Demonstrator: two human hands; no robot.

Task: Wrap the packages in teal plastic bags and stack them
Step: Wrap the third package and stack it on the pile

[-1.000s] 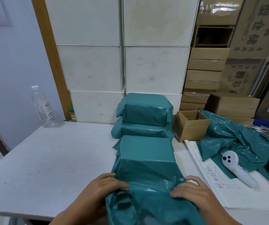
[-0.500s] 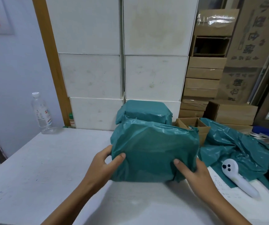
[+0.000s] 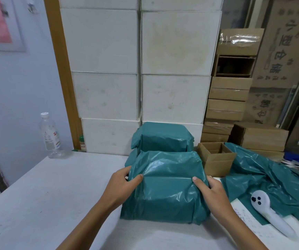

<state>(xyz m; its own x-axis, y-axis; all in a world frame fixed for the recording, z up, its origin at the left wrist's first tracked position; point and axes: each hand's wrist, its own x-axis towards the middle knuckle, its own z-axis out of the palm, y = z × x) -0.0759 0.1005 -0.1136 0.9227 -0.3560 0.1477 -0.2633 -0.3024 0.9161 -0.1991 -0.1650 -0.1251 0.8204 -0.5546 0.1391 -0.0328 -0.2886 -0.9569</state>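
A package wrapped in teal plastic (image 3: 166, 188) stands on the white table (image 3: 36, 204) right in front of me. My left hand (image 3: 121, 184) grips its left side, thumb on the front face. My right hand (image 3: 210, 190) grips its right side in the same way. Behind it, against the white boxes, a stack of teal-wrapped packages (image 3: 163, 138) rises; only the top one shows in full, the lower part is hidden by the package I hold. A heap of loose teal bags (image 3: 264, 174) lies at the right.
An open small cardboard box (image 3: 215, 156) sits right of the stack. A white handheld scanner (image 3: 269, 212) lies on paper sheets (image 3: 249, 222) at the right. A clear water bottle (image 3: 50, 135) stands at the table's far left. White boxes (image 3: 137, 69) and brown cartons (image 3: 226, 98) wall off the back.
Both hands folded the loose bag end under, lifted the package off the table edge and turned it upright; it now stands on the table closer to the stack, gripped at both sides.
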